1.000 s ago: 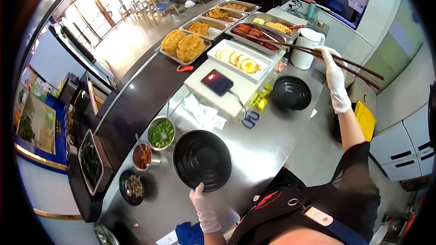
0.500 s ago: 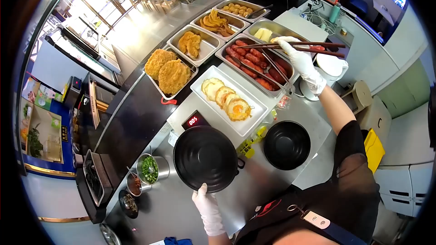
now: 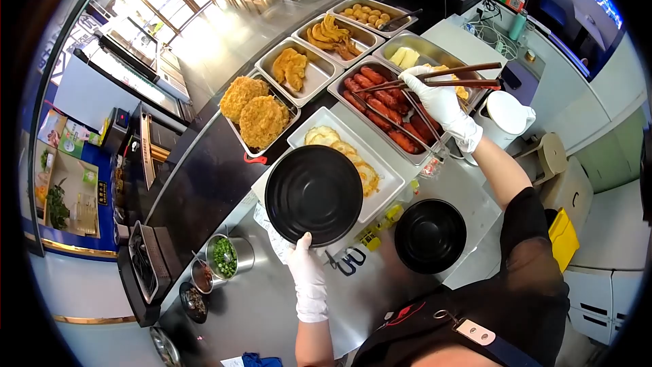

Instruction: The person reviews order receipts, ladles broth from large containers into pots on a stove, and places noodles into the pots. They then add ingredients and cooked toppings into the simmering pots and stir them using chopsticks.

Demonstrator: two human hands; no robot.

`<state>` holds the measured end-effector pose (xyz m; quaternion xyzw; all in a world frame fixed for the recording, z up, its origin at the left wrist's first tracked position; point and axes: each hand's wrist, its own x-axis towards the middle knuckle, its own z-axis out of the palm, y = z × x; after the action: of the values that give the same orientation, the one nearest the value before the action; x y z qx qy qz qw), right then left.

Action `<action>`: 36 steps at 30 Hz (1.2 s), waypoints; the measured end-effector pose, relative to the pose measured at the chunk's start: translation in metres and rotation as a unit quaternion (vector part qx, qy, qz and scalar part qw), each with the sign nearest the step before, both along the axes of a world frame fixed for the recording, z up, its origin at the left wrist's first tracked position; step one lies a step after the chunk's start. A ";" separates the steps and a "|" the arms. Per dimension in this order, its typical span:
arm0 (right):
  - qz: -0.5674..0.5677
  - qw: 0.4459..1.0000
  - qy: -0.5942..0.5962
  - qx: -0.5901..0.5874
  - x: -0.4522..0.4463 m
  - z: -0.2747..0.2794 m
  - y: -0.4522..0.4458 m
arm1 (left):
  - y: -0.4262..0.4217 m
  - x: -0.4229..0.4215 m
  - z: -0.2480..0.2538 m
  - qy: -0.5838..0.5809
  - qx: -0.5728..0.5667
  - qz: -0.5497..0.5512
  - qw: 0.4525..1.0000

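Observation:
My left hand (image 3: 307, 273), in a white glove, grips the near rim of a black bowl (image 3: 313, 194) with the thumb on top. The bowl is held up, partly covering a white plate (image 3: 386, 198) of fried eggs (image 3: 367, 178). My gloved right hand (image 3: 438, 103) is closed on a pair of long brown chopsticks (image 3: 468, 83). Their tips reach over the tray of red sausages (image 3: 373, 98), where metal tongs (image 3: 415, 109) also lie; I cannot tell whether the tips touch a sausage. A second black bowl (image 3: 430, 236) stands on the steel counter.
Breaded cutlets (image 3: 263, 121), fried pieces (image 3: 290, 68) and small round items (image 3: 367, 13) fill neighbouring trays. A cup of chopped green onion (image 3: 223, 253) stands left. Scissors (image 3: 350, 260) lie on the counter. A white lidded jug (image 3: 506, 114) stands to the right.
My left hand has raised the bowl away from me, so it covers part of the egg plate and uncovers scissors. My right hand has shifted slightly down, still holding the chopsticks.

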<state>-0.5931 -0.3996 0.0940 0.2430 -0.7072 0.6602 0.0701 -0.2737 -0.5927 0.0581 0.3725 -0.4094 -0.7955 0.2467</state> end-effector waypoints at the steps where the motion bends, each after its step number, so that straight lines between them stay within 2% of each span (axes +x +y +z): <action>1: -0.016 1.000 0.014 0.010 0.000 0.000 0.002 | -0.002 -0.006 0.001 0.004 -0.011 -0.002 1.000; 2: -0.034 0.999 0.032 0.009 -0.001 -0.002 0.005 | -0.004 -0.012 0.001 0.007 -0.021 -0.003 1.000; 4: -0.014 0.995 -0.065 -0.076 -0.006 -0.004 0.012 | -0.007 -0.024 0.003 0.022 -0.030 -0.001 0.999; 5: -0.002 0.983 -0.117 -0.140 -0.006 -0.005 0.017 | -0.008 -0.029 0.007 -0.007 -0.023 -0.005 1.000; 6: -0.005 0.978 -0.113 -0.176 -0.010 -0.008 0.020 | -0.010 -0.032 0.009 -0.036 -0.014 -0.010 0.999; 13: -0.049 0.966 -0.130 -0.220 -0.011 0.001 0.056 | -0.020 -0.058 -0.008 -0.020 -0.027 -0.020 0.999; 16: -0.008 0.957 -0.122 -0.262 0.007 0.007 0.069 | -0.018 -0.063 -0.009 -0.020 -0.022 -0.030 0.999; 20: 0.050 0.976 -0.097 -0.186 0.060 0.041 0.072 | -0.014 -0.066 -0.008 -0.031 -0.025 -0.031 0.999; 22: 0.090 0.987 -0.054 -0.123 0.074 0.040 0.073 | -0.011 -0.063 -0.005 -0.031 -0.012 -0.029 0.999; 23: 0.119 0.983 -0.056 -0.132 0.086 0.040 0.068 | -0.009 -0.061 -0.001 -0.022 -0.016 -0.021 0.999; 24: 0.107 0.992 -0.028 -0.058 0.093 0.042 0.066 | -0.006 -0.056 0.002 -0.012 -0.020 -0.013 1.000; 26: 0.174 0.985 -0.002 -0.019 0.108 0.041 0.059 | -0.005 -0.041 0.004 -0.010 -0.023 -0.003 1.000; 29: 0.287 0.948 0.082 0.114 0.132 0.053 0.043 | -0.010 -0.018 0.002 0.003 -0.024 0.014 1.000; 30: 0.319 0.925 0.165 0.125 0.135 0.041 0.037 | -0.012 -0.008 -0.001 0.009 -0.018 0.025 0.999; 32: 0.383 0.891 0.238 0.046 0.149 0.028 0.022 | -0.020 0.021 -0.018 0.001 -0.028 0.030 0.999; 36: 0.430 0.869 0.245 0.015 0.169 0.034 0.013 | -0.013 0.069 -0.012 -0.025 -0.004 0.077 0.997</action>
<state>-0.4241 -0.3866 0.1284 0.6781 -0.5029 0.5333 -0.0537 -0.2045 -0.6059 0.0459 0.4214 -0.3889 -0.7628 0.2989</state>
